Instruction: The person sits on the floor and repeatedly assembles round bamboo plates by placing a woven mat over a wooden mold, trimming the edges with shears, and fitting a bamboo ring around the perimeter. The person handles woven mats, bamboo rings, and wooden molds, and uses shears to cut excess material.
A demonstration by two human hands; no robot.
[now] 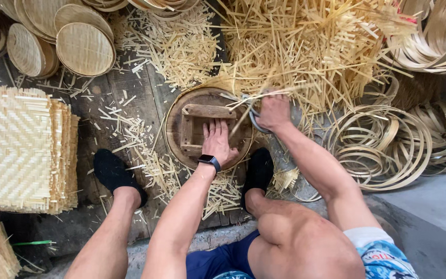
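My left hand [218, 142] lies flat, fingers together and stretched out, palm down on the round wooden mould [208, 126], pressing on the wooden block frame [202, 126] set in its middle; it grips nothing. A black smartwatch [209, 161] sits on that wrist. My right hand [274, 111] is closed in a fist around the handles of a pair of metal shears [254, 116] at the mould's right rim, where loose bamboo strips [264, 93] stick out past the edge. I cannot tell how far the blades are apart, as the strips blur over them.

From the head view, the mould rests on dark wooden floor planks [130, 98], about in the middle of them, between my two feet in black socks [112, 170]. Short bamboo offcuts [176, 46] litter the planks around the mould and heap up thickly along the far edge. At the left edge of the floor stands a stack of square woven bamboo mats [19, 150] with a diamond pattern. In the far left corner lie finished round woven trays [83, 49], overlapping one another. To the right, well apart from the mould, coils of thin bamboo hoops [383, 147] lie on the ground, with more piled in the far right corner.
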